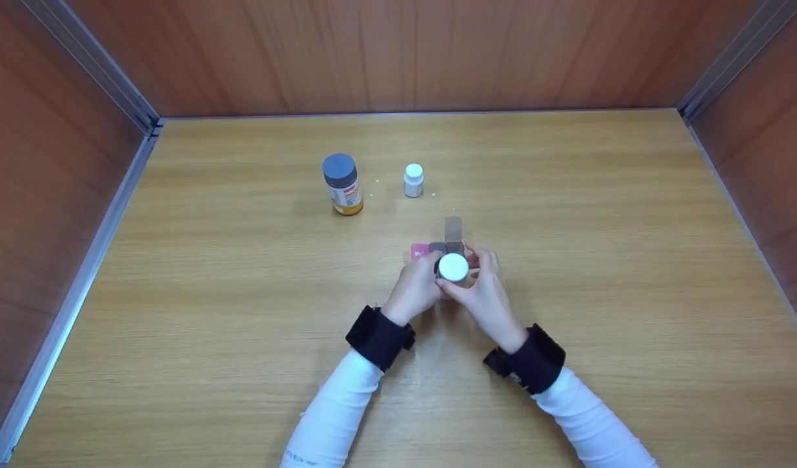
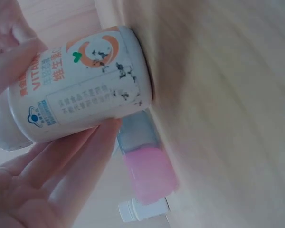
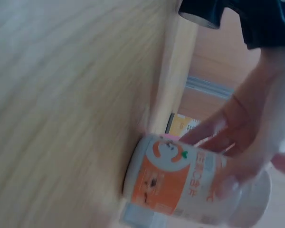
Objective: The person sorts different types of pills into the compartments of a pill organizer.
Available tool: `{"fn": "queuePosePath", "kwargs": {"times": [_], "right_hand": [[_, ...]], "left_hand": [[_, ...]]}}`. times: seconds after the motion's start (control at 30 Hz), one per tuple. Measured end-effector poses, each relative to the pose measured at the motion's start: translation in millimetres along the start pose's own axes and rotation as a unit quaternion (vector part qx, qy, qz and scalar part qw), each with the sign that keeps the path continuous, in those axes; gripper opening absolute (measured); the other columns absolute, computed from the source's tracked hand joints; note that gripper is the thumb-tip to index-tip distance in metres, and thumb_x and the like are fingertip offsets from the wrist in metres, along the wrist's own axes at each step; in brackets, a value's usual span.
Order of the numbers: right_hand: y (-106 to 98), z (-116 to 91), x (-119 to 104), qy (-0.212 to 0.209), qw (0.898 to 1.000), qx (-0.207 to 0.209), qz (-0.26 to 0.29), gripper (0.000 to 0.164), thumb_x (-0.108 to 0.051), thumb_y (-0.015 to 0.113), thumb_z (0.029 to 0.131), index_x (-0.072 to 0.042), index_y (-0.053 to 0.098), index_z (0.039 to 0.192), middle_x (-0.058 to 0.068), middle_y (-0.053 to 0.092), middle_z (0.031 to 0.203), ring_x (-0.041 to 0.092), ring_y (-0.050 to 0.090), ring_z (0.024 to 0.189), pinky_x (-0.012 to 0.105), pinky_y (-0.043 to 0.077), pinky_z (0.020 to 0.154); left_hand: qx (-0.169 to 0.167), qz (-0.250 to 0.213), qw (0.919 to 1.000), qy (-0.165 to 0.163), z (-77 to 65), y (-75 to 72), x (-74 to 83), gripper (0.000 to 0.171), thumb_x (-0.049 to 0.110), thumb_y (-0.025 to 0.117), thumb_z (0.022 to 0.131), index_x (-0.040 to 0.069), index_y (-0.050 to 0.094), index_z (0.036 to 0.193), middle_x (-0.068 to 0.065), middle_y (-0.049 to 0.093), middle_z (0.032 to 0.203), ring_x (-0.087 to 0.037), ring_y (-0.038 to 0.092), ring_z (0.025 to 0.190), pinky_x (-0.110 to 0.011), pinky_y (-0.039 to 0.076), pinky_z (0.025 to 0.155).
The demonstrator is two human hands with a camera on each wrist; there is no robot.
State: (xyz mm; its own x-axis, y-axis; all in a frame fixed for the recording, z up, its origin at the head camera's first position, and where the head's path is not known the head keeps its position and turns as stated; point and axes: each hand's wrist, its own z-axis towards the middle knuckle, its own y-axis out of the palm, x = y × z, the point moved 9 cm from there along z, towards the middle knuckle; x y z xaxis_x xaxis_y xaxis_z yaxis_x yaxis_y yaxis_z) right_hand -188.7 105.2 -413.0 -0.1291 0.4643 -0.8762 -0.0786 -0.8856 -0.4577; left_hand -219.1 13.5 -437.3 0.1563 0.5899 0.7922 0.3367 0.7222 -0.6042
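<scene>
A white vitamin C bottle (image 2: 85,90) with an orange-and-white label stands upright, its base at the tabletop, its white cap (image 1: 454,267) facing up. My left hand (image 1: 414,286) grips its left side. From the right, my right hand (image 1: 486,292) holds it between thumb and fingers. Part of the label faces the right wrist camera on the bottle (image 3: 173,178). Just beyond the bottle sits a small pill box with a pink compartment (image 1: 419,251), a grey-blue one (image 1: 437,247) and a raised greyish lid (image 1: 453,229). The hands and bottle hide part of this box.
Farther back stand an amber bottle (image 1: 343,185) with a dark blue cap and a small white bottle (image 1: 413,181). Several tiny white bits are scattered near them. Wooden panels (image 1: 411,58) enclose the tabletop (image 1: 242,325) at the back and both sides.
</scene>
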Motion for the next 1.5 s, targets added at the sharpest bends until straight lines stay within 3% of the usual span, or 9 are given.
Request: {"fn": "queuePosePath", "kwargs": {"times": [0.13,0.33,0.53,0.7,0.8,0.97,1.17,1.3,1.5], "right_hand": [[-4,-4,-3,-0.002,0.998,0.037,-0.041,0.054,-0.013,0.075,0.068,0.008,0.049,0.111,0.016,0.049,0.096,0.025,0.05,0.083,0.032,0.043,0.071],[-4,-4,-4,-0.026,0.999,0.017,-0.008,0.046,-0.008,0.074,0.069,0.01,0.055,0.107,0.018,0.055,0.098,0.029,0.055,0.086,0.041,0.046,0.078],[0,-2,-1,-0.029,0.997,-0.059,0.028,0.045,-0.002,0.068,0.073,0.011,0.052,0.113,0.024,0.055,0.112,0.034,0.053,0.101,0.044,0.04,0.09],[8,-3,-1,-0.039,0.986,-0.151,0.052,0.047,0.004,0.056,0.081,0.01,0.04,0.125,0.026,0.041,0.128,0.036,0.037,0.12,0.044,0.028,0.1],[10,-5,-1,-0.038,0.981,-0.174,0.083,0.051,0.005,0.052,0.084,0.01,0.031,0.131,0.026,0.03,0.136,0.037,0.027,0.125,0.045,0.024,0.102],[6,-4,3,-0.025,0.992,-0.082,0.093,0.057,-0.003,0.063,0.079,0.01,0.037,0.127,0.027,0.038,0.129,0.037,0.041,0.115,0.045,0.034,0.096],[0,-2,3,-0.012,0.999,0.034,0.015,0.052,-0.011,0.074,0.069,0.01,0.047,0.108,0.018,0.048,0.101,0.028,0.051,0.088,0.037,0.044,0.078],[-1,0,2,0.001,0.999,0.047,-0.003,0.05,-0.01,0.075,0.067,0.008,0.047,0.104,0.017,0.05,0.097,0.026,0.052,0.084,0.032,0.045,0.075],[-2,0,1,-0.016,0.999,0.032,0.025,0.048,-0.004,0.073,0.067,0.01,0.05,0.106,0.021,0.054,0.102,0.031,0.055,0.089,0.038,0.046,0.08]], "left_hand": [[0.005,-0.004,1.0,0.008,-2.8,2.6,0.8,0.036,0.005,0.067,0.072,-0.002,0.055,0.105,-0.014,0.061,0.102,-0.024,0.057,0.098,-0.032,0.044,0.088],[0.009,-0.009,0.9998,0.014,-5.9,2.1,0.3,0.039,0.006,0.071,0.069,-0.002,0.056,0.104,-0.014,0.061,0.1,-0.024,0.057,0.096,-0.032,0.044,0.087],[-0.005,-0.014,0.9999,-0.003,-6.5,3.1,-3.6,0.043,0.008,0.072,0.07,-0.001,0.055,0.109,-0.013,0.06,0.105,-0.021,0.056,0.099,-0.031,0.043,0.089],[-0.009,-0.012,0.9999,-0.006,-5.8,4.0,-4.5,0.045,0.006,0.071,0.07,-0.002,0.054,0.111,-0.014,0.059,0.107,-0.022,0.055,0.101,-0.03,0.042,0.09],[-0.01,-0.016,0.9998,-0.007,-5.1,4.2,-3.9,0.044,0.005,0.071,0.07,-0.001,0.054,0.11,-0.014,0.059,0.107,-0.023,0.055,0.102,-0.031,0.041,0.091],[-0.004,-0.012,0.9999,-0.002,-3.4,2.4,-1.8,0.04,0.006,0.069,0.072,-0.001,0.055,0.108,-0.014,0.06,0.105,-0.023,0.056,0.101,-0.032,0.042,0.09],[0.011,0.003,0.9997,0.019,-1.6,-0.8,2.2,0.035,0.001,0.067,0.071,-0.001,0.056,0.104,-0.014,0.061,0.1,-0.025,0.057,0.097,-0.032,0.043,0.088],[0.018,0.001,0.9994,0.03,-1.5,-2.0,3.5,0.035,0.003,0.069,0.069,-0.002,0.056,0.101,-0.013,0.062,0.097,-0.024,0.058,0.093,-0.032,0.044,0.086],[0.015,-0.006,0.9996,0.024,-1.2,-1.9,2.3,0.034,0.004,0.07,0.068,-0.002,0.056,0.099,-0.013,0.062,0.096,-0.024,0.058,0.091,-0.032,0.045,0.085]]}}
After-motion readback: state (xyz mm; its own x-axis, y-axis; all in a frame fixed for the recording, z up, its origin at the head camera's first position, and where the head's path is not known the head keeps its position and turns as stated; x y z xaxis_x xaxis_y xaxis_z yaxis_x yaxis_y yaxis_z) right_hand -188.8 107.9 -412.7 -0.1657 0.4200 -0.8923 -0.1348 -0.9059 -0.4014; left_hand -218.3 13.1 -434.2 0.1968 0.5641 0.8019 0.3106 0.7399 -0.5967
